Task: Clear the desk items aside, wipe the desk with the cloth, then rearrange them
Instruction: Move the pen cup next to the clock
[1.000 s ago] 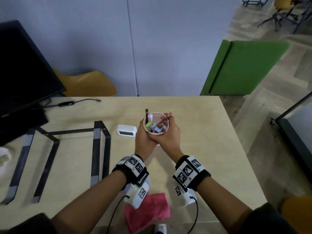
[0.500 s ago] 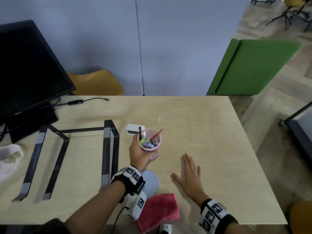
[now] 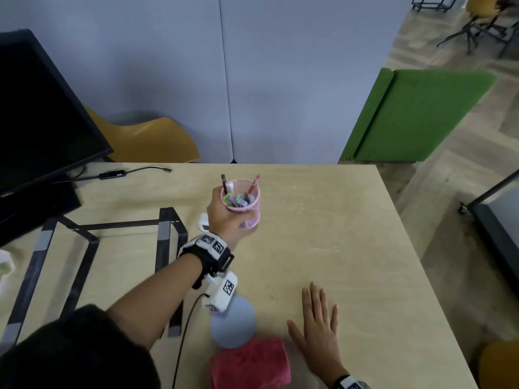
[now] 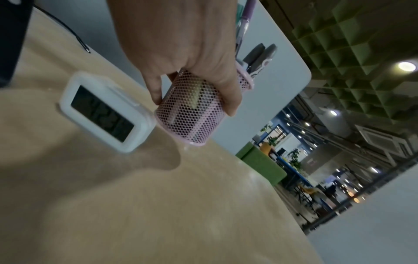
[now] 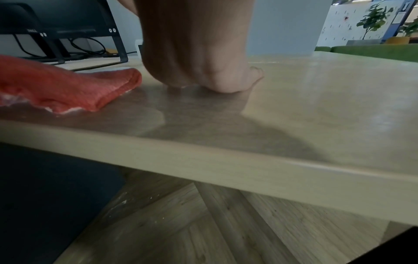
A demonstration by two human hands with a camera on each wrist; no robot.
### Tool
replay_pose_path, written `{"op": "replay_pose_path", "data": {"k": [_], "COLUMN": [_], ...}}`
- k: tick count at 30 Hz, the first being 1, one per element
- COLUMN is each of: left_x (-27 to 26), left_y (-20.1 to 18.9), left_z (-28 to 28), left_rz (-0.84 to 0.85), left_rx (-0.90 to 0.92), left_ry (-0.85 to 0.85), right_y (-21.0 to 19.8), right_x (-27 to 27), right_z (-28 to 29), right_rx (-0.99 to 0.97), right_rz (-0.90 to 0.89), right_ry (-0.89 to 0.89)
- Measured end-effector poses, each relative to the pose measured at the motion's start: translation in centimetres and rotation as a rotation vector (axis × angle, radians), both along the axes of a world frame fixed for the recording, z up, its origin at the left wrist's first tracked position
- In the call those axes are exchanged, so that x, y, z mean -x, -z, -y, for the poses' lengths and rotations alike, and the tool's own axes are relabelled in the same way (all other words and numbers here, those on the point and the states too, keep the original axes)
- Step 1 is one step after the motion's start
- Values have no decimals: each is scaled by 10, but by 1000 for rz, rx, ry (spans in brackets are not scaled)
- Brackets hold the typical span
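My left hand point(image 3: 224, 211) grips a pink mesh pen cup point(image 3: 242, 203) full of pens and markers, lifted and tilted above the wooden desk point(image 3: 323, 234). In the left wrist view the fingers point(image 4: 156, 89) wrap the pen cup point(image 4: 190, 117), whose base hovers just beside a small white digital clock point(image 4: 101, 110). That clock point(image 3: 203, 223) peeks out behind my left wrist. My right hand point(image 3: 320, 324) lies flat, fingers straight, on the desk near the front edge, right of a red cloth point(image 3: 250, 366). The cloth point(image 5: 56, 85) lies beside my palm point(image 5: 199, 71).
A round grey coaster point(image 3: 233, 324) lies by the cloth. A black metal laptop stand point(image 3: 92, 242) sits at the left, with a black monitor point(image 3: 36, 113) and a cable adapter point(image 3: 112, 174) behind it. The desk's right edge point(image 3: 407, 234) drops to the floor.
My right hand let go of the pen cup and came down flat on the desk by the cloth. My left hand alone now carries the cup, moving it farther up and away.
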State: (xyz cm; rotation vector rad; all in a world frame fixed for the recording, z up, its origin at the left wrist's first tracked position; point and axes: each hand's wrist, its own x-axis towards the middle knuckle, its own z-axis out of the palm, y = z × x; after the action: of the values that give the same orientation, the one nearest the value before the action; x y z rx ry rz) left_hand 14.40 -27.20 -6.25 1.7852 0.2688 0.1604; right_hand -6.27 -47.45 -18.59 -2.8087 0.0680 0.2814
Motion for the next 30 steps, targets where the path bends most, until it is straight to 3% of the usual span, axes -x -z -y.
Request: {"op": "replay_pose_path", "data": {"k": [4, 13, 23, 30], "left_x": [-40, -75, -81, -24], "left_y": [0, 34, 40, 22], "left_z": [-14, -46, -52, -30], "left_rz": [28, -127, -178, -108], "left_rx": [-61, -121, -82, -172], "left_ry": [-142, -362, -368, -223], "right_y": [6, 16, 7, -8], "right_x": [-3, 0, -1, 0], "right_z": [1, 2, 4, 1], "right_rx": [39, 88, 119, -60], "right_rz": [19, 89, 18, -50], "right_ry": [8, -16, -35, 11]}}
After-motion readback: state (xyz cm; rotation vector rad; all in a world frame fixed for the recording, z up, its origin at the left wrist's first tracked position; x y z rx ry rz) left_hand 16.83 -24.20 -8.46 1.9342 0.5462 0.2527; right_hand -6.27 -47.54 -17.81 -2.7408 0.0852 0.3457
